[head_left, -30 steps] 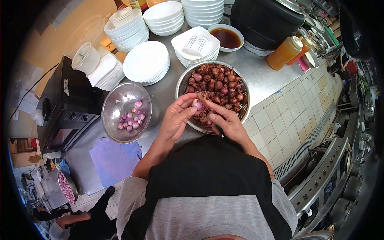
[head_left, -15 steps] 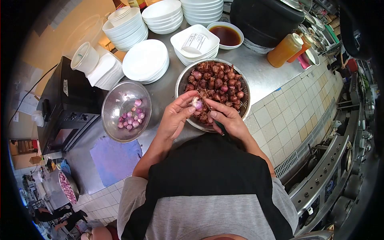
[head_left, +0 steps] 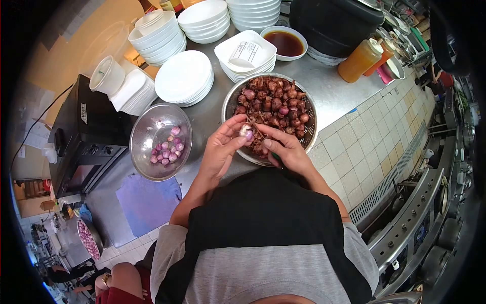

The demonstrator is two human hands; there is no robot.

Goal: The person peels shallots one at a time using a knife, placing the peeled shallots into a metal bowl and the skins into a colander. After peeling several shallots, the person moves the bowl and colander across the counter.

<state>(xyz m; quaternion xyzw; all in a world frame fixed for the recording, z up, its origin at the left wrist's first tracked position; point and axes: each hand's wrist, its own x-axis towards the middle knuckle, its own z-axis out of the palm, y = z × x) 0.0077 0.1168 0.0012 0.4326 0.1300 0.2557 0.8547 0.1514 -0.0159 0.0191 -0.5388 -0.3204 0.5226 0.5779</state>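
Over the near edge of a metal colander [head_left: 314,126] of unpeeled brown-red shallots [head_left: 276,104], my left hand [head_left: 223,146] pinches a partly peeled, white and purple shallot [head_left: 246,133]. My right hand [head_left: 287,151] is closed round a small tool with a green handle [head_left: 276,158], its fingertips close to the shallot. The tool's blade is too small to make out. Left of the hands, a perforated metal bowl [head_left: 139,152] holds several peeled purple shallots [head_left: 166,151].
Behind are stacked white plates [head_left: 183,76], bowls [head_left: 203,17], a bowl of dark liquid [head_left: 286,44] and sauce bottles [head_left: 360,61]. A black oven [head_left: 76,137] stands left, near a purple cloth [head_left: 147,202]. A person in red [head_left: 131,283] is at lower left.
My hands have shifted only slightly around the shallot, which is still held. At lower left, the other person has come further into view.
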